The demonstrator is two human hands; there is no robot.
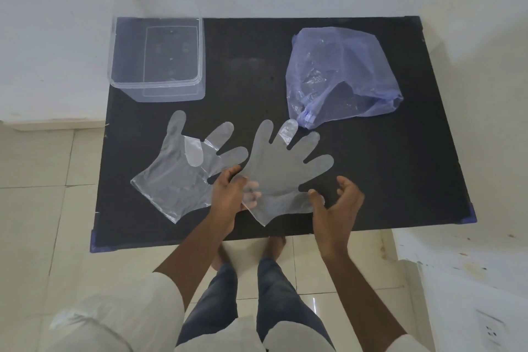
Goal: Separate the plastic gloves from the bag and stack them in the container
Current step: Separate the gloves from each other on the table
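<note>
1 clear container [156, 57] is seen empty at the black table's [371, 180] far left; crumpled plastic is held in the purple bag [340, 74]. 1 glove [283, 168] is pinched at its cuff by the left hand [227, 194]; the right hand [338, 203] is spread open beside it. Another glove [177, 171] lies flat to the left.

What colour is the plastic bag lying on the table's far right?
Translucent pale purple-blue bag, crumpled; seen in the head view, the only one.
</note>
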